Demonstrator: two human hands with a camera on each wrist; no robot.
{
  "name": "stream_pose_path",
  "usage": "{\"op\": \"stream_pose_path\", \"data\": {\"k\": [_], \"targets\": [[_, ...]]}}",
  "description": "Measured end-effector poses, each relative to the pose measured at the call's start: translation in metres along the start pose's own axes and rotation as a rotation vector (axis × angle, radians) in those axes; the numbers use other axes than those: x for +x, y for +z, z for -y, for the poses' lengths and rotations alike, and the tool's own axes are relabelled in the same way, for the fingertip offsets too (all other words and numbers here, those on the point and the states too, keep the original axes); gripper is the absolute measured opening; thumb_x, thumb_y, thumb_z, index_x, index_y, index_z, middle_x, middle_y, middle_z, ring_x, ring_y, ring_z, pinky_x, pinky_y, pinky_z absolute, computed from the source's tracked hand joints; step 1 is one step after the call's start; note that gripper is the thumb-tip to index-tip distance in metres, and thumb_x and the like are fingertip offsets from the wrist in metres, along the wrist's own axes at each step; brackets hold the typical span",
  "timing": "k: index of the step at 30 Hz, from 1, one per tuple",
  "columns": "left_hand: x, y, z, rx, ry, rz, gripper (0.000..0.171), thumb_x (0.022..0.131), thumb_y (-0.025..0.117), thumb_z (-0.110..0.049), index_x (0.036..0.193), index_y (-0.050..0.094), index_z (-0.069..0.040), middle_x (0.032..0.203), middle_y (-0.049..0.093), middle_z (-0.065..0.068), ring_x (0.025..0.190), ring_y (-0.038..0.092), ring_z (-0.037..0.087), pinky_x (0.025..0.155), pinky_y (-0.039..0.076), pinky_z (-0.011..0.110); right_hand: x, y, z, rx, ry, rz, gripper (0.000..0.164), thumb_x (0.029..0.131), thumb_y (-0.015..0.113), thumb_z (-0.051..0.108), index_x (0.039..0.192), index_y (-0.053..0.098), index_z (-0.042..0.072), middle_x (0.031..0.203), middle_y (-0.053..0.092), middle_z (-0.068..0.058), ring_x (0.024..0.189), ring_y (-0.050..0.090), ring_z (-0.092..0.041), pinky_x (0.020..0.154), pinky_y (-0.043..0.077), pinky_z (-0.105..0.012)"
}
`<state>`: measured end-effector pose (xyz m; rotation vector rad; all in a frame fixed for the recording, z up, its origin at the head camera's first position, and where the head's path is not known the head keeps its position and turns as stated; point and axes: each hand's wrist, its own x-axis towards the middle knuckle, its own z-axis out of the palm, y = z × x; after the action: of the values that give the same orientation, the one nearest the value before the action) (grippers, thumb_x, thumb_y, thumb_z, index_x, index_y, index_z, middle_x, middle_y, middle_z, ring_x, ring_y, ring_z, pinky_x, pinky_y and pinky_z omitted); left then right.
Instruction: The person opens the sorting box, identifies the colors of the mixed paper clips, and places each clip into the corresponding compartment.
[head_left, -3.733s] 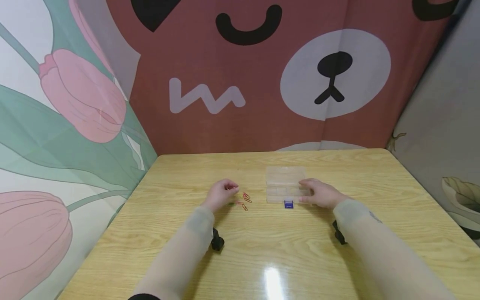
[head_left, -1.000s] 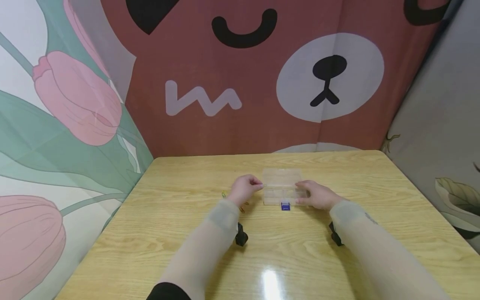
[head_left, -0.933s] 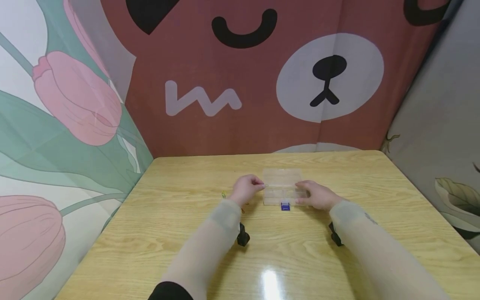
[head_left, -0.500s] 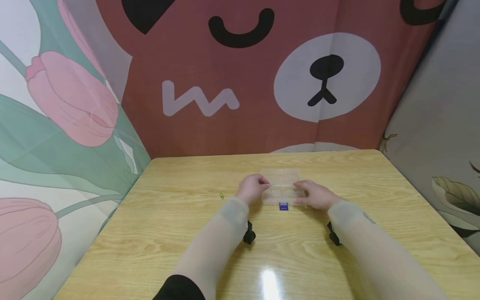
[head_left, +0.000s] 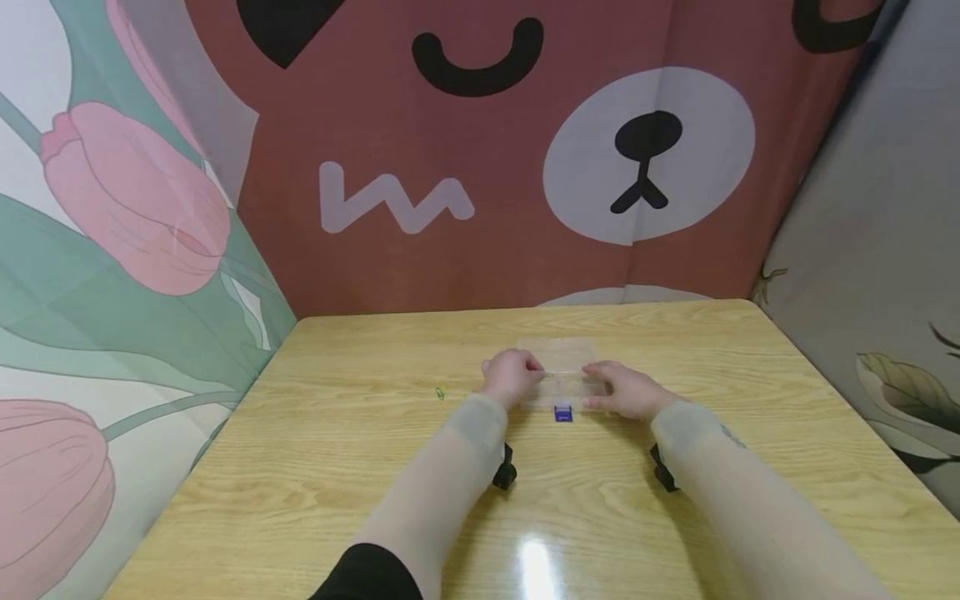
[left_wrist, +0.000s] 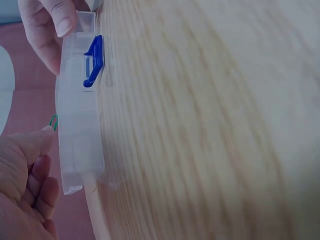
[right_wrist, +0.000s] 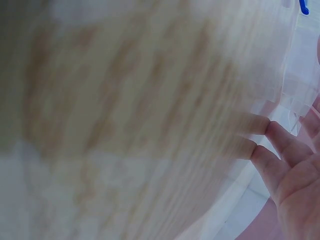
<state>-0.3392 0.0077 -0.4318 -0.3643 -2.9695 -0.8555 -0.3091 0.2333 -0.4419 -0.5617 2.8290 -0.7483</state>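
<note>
A clear plastic compartment box (head_left: pixel 555 354) with its lid raised sits on the table, its blue latch (head_left: pixel 563 414) facing the person. My left hand (head_left: pixel 512 375) is at the box's left side. In the left wrist view its thumb and forefinger pinch a green paper clip (left_wrist: pixel 54 121) by the box rim. My right hand (head_left: pixel 630 392) holds the box's right side, thumb near the front and fingers farther back. In the right wrist view, two of the right hand's fingertips (right_wrist: pixel 260 124) rest on the table beside the box. What lies in the compartments is too faint to tell.
A green paper clip (head_left: pixel 440 392) lies on the wooden table (head_left: pixel 337 467), left of the left hand. The left forearm and hand hide the spot where other clips lay. A printed cloth (head_left: pixel 450 275) hangs behind the table's far edge.
My left hand has moved right, from beside the loose paper clips to the box's left side, and pinches a green paper clip there. My right hand stays on the box.
</note>
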Motion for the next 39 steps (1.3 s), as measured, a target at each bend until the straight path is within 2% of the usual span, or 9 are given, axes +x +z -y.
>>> {"op": "stream_pose_path", "data": {"k": [3, 17, 30, 39], "targets": [[0.0, 0.001, -0.001, 0.019, -0.003, 0.007, 0.013, 0.09, 0.069, -0.029, 0.08, 0.072, -0.022, 0.079, 0.064, -0.012, 0.075, 0.055, 0.01, 0.084, 0.03, 0.041, 0.001, 0.001, -0.001, -0.007, 0.002, 0.002, 0.072, 0.091, 0.065, 0.04, 0.145, 0.038, 0.001, 0.148, 0.033, -0.026, 0.135, 0.031, -0.045, 0.107, 0.024, -0.058], [0.001, 0.006, 0.0, -0.014, -0.023, 0.068, 0.014, 0.091, 0.068, -0.03, 0.081, 0.074, -0.022, 0.076, 0.063, -0.014, 0.077, 0.054, 0.011, 0.085, 0.029, 0.04, 0.002, 0.002, -0.002, -0.01, 0.011, 0.003, 0.073, 0.091, 0.065, 0.041, 0.146, 0.037, 0.002, 0.149, 0.032, -0.025, 0.135, 0.03, -0.045, 0.107, 0.024, -0.058], [-0.003, 0.002, 0.001, -0.028, 0.008, 0.039, 0.011, 0.091, 0.068, -0.029, 0.089, 0.075, -0.021, 0.084, 0.063, -0.011, 0.078, 0.054, 0.011, 0.083, 0.028, 0.039, 0.0, -0.001, 0.004, -0.004, 0.022, 0.009, 0.071, 0.092, 0.065, 0.039, 0.145, 0.038, 0.001, 0.148, 0.033, -0.026, 0.135, 0.03, -0.045, 0.107, 0.024, -0.058], [-0.004, 0.002, 0.011, -0.061, 0.013, 0.014, 0.01, 0.09, 0.069, -0.03, 0.088, 0.075, -0.022, 0.088, 0.065, -0.011, 0.083, 0.056, 0.01, 0.085, 0.028, 0.041, -0.002, -0.002, 0.006, -0.006, 0.015, 0.012, 0.07, 0.092, 0.065, 0.037, 0.145, 0.038, 0.0, 0.148, 0.033, -0.027, 0.135, 0.029, -0.046, 0.107, 0.023, -0.059]]}}
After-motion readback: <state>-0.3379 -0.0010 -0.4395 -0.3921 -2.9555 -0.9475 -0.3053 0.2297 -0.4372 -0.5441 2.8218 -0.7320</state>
